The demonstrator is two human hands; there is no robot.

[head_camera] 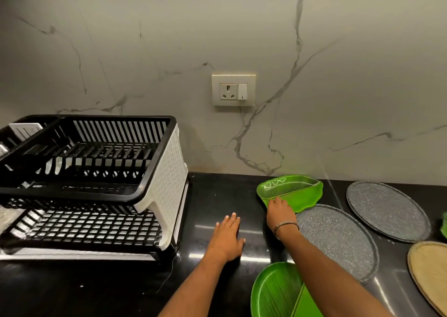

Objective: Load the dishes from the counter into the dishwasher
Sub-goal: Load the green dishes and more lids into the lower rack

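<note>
On the glossy black stone bench (pixel 212 290), a two-tier dish rack of black plastic with white woven-look side panels (pixel 96 176) stands at the left, against the pale marble-veined wall (pixel 145 50). Its slotted upper tier and grid lower tier hold no plates; a small compartment at its far left corner has something pale in it that is too dim to make out.

The right hand (pixel 280 214) reaches forward and rests on the near rim of a green leaf-shaped plastic dish (pixel 300 193), which sits tilted, its far edge raised near the wall. The fingers curl over the rim, so the grip is narrow on that dish, though whether the dish is fully lifted off the bench cannot be told. A thin bangle (pixel 286 226) circles the wrist.

The left hand (pixel 227 238) lies flat on the bare bench between the rack and the dish, palm down, fingers spread wide, holding nothing.

Just right of the right forearm lies a round speckled grey plate (pixel 343 241); a second speckled grey round plate (pixel 387 210) lies beyond it, apart. A tan woven-textured round plate (pixel 430 273) is cut by the right edge. A larger green leaf-patterned plate (pixel 273 292) lies at the bottom, partly under the right forearm. A white wall socket with a switch (pixel 233 90) is set in the wall above.
</note>
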